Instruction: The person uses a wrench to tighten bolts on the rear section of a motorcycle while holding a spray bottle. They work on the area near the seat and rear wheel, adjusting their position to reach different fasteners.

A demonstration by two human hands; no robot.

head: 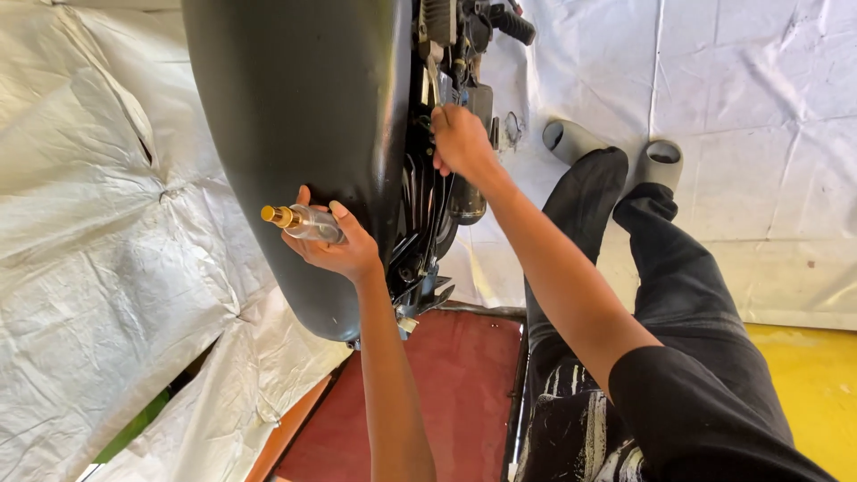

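Head view: looking down along both forearms at a motorcycle.
Left hand [344, 245]: grip clenched round a small clear bottle [308, 223], brass cap pointing left, knuckles braced against the dark fuel tank [295, 116].
Right hand [460, 143]: fingers curled on a metal part at the engine [437, 205]; exact hold hidden.
Farther: white tarp [89, 268], grey shoes [616, 152].

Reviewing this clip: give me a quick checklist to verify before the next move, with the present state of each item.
1. Left hand grips the small clear bottle: ok.
2. Bottle's gold cap on and pointing away from the body: ok.
3. Right hand in contact with the engine parts: ok.
4. What the right fingers hold: cannot tell.
5. Dark fuel tank free of spills: ok.
6. White sheet covering the floor: ok.
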